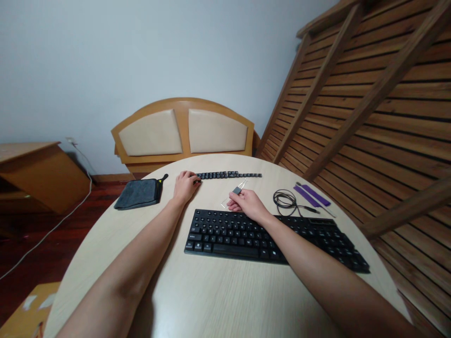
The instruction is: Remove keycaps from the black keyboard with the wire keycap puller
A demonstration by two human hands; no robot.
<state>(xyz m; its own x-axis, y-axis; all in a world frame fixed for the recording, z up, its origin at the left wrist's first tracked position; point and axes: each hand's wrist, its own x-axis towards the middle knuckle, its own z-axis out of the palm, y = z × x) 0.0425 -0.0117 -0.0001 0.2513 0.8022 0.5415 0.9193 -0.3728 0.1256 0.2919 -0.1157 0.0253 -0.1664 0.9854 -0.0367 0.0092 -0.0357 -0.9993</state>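
My left hand [185,186] is at the left end of a row of black keycaps [218,175], its fingers closed around a small black keycap [198,181] at the thumb. My right hand [246,203] grips the grey handle of a keycap puller [237,190], whose thin wire loops stick out at both ends. Below that hand lies a black keyboard [232,234], partly covered by my right forearm. The puller is held above the keyboard's back edge, apart from the keycap row.
A dark grey folded cloth [137,193] and a black-handled brush [164,179] lie at the left. To the right are a coiled black cable [286,202] and purple strips [310,195]. The round table [207,291] faces a headboard [185,126], with wooden slats [352,98] on the right.
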